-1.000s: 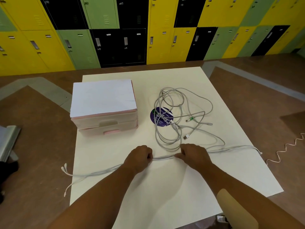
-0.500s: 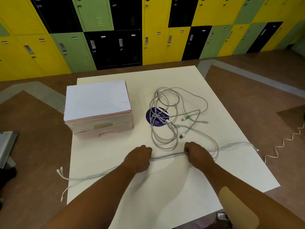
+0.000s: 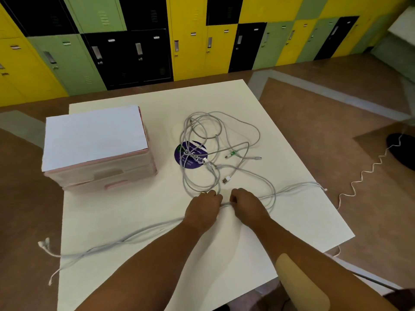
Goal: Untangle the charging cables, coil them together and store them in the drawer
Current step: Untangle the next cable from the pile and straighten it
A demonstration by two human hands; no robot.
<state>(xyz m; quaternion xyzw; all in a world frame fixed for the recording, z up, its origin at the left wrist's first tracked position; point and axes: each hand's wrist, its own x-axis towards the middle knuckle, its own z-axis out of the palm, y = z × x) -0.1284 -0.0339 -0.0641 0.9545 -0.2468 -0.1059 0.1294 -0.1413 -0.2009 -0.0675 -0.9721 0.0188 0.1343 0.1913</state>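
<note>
Head view is showing the two hands drawing closer together than half a second ago: the long span of cable once stretching between them is now shrinking to a short stretch. The left hand is holding the cable bundle in a closed grip, fingers curled over the strands. The right hand is sitting just beside it at 3 o'clock, its grip also curling round the same bundle.

From the hands the bundle is running out across the table both ways: toward 8 o'clock, where its ends are hanging past the table edge, and toward 3 o'clock, where the tips are reaching the right edge. The tangle of grey loops and loose plugs is lying at 12 o'clock from the hands, partly over a purple sticker, in much the same heap as before. The drawer box is standing at 10 o'clock, both drawers shut, well apart from the cables. Lockers are lining the far wall, and a wavy cord is lying on the floor at 3 o'clock.
</note>
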